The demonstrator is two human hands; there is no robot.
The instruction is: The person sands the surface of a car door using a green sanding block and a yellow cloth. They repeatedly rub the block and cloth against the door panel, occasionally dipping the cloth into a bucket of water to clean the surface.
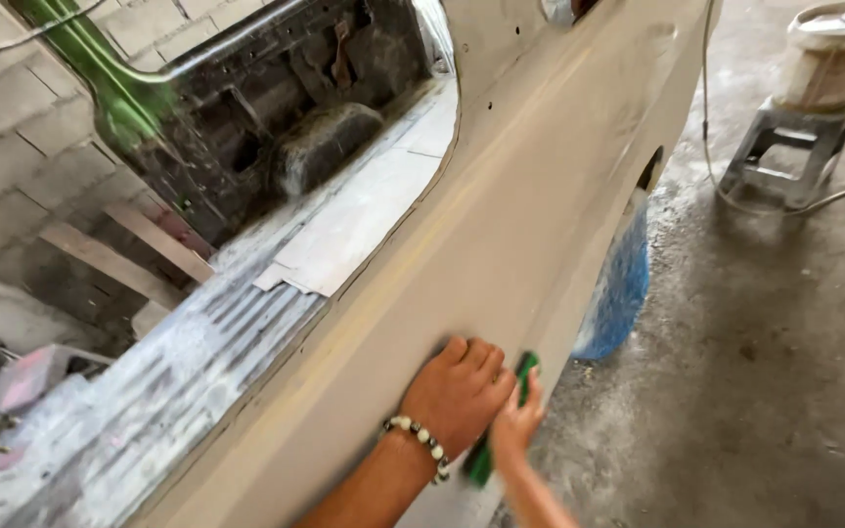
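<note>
My left hand, with a beaded bracelet at the wrist, lies flat with fingers spread against the beige primed side panel of a vehicle body. My right hand is just to its right, lower on the panel, gripping a small green sanding pad pressed to the surface. Part of the pad shows again below the left wrist.
The open vehicle bed holds flat grey sheets and a dark wheel hump. A blue-covered wheel sits in the arch. On the concrete floor stand a grey stool with a white bucket and a hose. Brick wall at left.
</note>
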